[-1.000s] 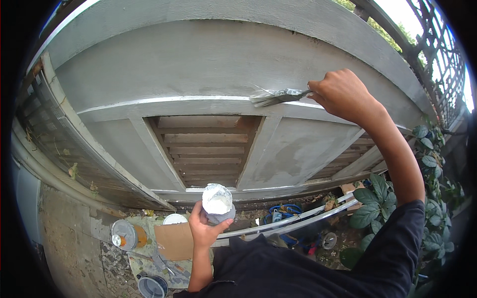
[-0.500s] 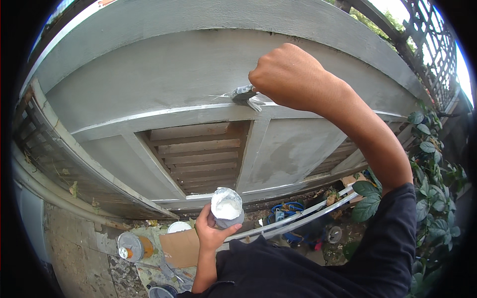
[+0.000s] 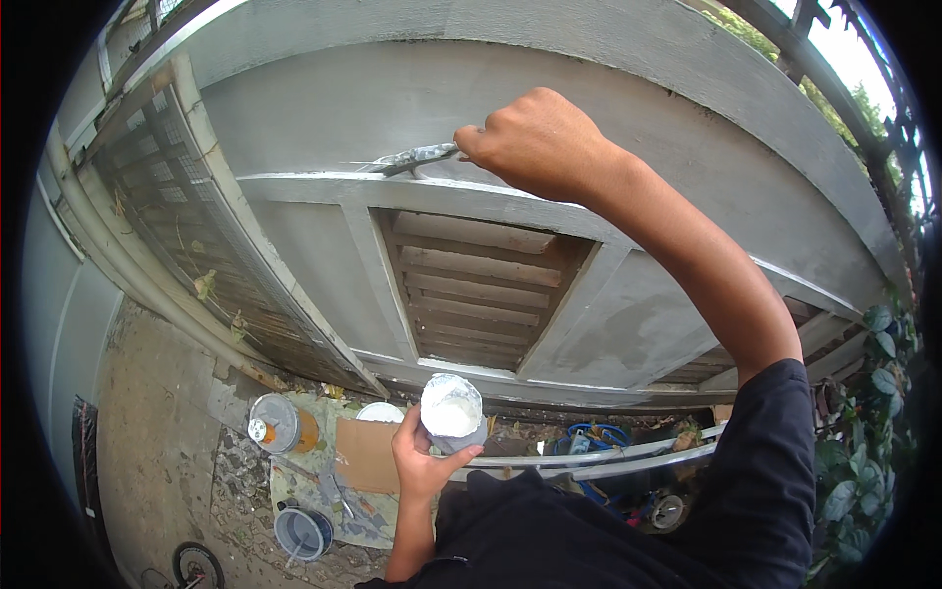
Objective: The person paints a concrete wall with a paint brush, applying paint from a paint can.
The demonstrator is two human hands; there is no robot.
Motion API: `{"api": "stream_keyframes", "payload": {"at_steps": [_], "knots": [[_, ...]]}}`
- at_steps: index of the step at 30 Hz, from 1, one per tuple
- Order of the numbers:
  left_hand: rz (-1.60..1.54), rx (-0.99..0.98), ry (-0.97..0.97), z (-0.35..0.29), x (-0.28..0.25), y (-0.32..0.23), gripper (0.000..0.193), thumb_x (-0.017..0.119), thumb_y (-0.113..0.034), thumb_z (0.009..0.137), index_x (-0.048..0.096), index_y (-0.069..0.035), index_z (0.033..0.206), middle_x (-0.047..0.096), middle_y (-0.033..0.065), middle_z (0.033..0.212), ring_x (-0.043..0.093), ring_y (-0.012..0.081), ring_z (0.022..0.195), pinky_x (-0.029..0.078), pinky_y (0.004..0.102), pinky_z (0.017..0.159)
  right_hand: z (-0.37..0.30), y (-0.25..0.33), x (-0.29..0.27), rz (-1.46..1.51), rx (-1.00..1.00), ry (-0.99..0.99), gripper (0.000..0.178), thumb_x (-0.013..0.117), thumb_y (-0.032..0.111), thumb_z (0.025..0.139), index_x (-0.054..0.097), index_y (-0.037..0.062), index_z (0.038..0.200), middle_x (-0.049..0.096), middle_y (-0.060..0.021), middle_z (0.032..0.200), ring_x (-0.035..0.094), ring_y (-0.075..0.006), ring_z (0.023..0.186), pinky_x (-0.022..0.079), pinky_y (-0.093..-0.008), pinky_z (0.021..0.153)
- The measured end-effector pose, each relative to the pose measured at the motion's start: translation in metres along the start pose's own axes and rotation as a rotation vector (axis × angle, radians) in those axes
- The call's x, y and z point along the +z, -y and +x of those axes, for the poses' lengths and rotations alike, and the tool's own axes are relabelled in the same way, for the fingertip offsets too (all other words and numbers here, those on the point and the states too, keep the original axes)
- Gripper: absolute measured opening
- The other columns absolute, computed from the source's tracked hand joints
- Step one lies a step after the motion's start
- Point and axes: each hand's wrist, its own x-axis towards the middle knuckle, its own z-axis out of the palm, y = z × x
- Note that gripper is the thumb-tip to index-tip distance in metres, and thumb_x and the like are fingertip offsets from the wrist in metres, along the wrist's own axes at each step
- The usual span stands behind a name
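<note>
While the left hand (image 3: 416,459) grasps a grey cup (image 3: 463,441) of white paint (image 3: 452,412) at six o'clock | right hand (image 3: 538,142) clenched on brush (image 3: 414,157), eleven o'clock, by white ledge (image 3: 304,178) | brush likely light, bristles pliant, smeared handle slippery: grip well back | cup probably light, spill-prone: hold round its side, level

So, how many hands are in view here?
2. The left hand is low in the picture, holding a paint cup; the right hand is higher up, gripping a paintbrush by the grey wall. Neither is fully hidden, though some fingers are.
</note>
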Motion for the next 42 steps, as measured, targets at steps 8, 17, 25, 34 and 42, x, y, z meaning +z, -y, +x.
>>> {"api": "stream_keyframes", "payload": {"at_steps": [8, 17, 25, 34, 42], "knots": [[-0.032, -0.036, 0.153, 0.022, 0.029, 0.021, 0.078, 0.096, -0.004, 0.066, 0.054, 0.008, 0.131, 0.066, 0.0164, 0.121, 0.066, 0.024, 0.115, 0.055, 0.0389, 0.1, -0.099, -0.03, -0.018, -0.055, 0.088, 0.224, 0.009, 0.068, 0.014, 0.092, 0.068, 0.0055, 0.089, 0.066, -0.0095, 0.062, 0.071, -0.0248, 0.063, 0.054, -0.0383, 0.057], [-0.031, -0.05, 0.445, 0.05, 0.075, 0.036, 0.088, 0.097, -0.008, 0.066, 0.052, 0.01, 0.138, 0.067, 0.0193, 0.127, 0.066, 0.0244, 0.118, 0.053, 0.0389, 0.103, -0.18, -0.044, -0.09, -0.242, 0.336, 0.633, 0.013, 0.07, -0.002, 0.083, 0.075, 0.0068, 0.075, 0.074, -0.0112, 0.074, 0.075, -0.0244, 0.073, 0.059, -0.0354, 0.064], [0.015, -0.009, 0.417, 0.039, 0.061, 0.025, 0.09, 0.097, -0.008, 0.067, 0.052, 0.007, 0.143, 0.065, 0.0176, 0.132, 0.064, 0.0229, 0.122, 0.051, 0.038, 0.106, -0.11, -0.04, -0.075, -0.178, 0.263, 0.401, 0.013, 0.07, -0.003, 0.083, 0.074, 0.0057, 0.074, 0.073, -0.0113, 0.071, 0.074, -0.0253, 0.071, 0.059, -0.0368, 0.064], [0.093, 0.052, 0.034, -0.011, -0.008, -0.007, 0.091, 0.096, -0.006, 0.067, 0.05, 0.007, 0.144, 0.064, 0.0183, 0.134, 0.064, 0.0234, 0.123, 0.051, 0.038, 0.106, 0.029, 0.003, -0.034, -0.008, 0.067, 0.087, 0.007, 0.071, 0.01, 0.088, 0.074, 0.006, 0.083, 0.072, -0.0139, 0.075, 0.073, -0.0297, 0.073, 0.058, -0.0395, 0.065], [0.116, 0.108, -0.298, -0.072, -0.045, -0.037, 0.088, 0.094, -0.003, 0.068, 0.049, 0.01, 0.143, 0.065, 0.018, 0.13, 0.065, 0.0236, 0.12, 0.054, 0.0384, 0.103, 0.157, 0.05, 0.023, 0.144, 0.027, -0.116, 0.017, 0.064, 0.017, 0.094, 0.072, 0.0046, 0.086, 0.073, -0.0155, 0.078, 0.073, -0.0335, 0.074, 0.058, -0.0442, 0.066]]}}
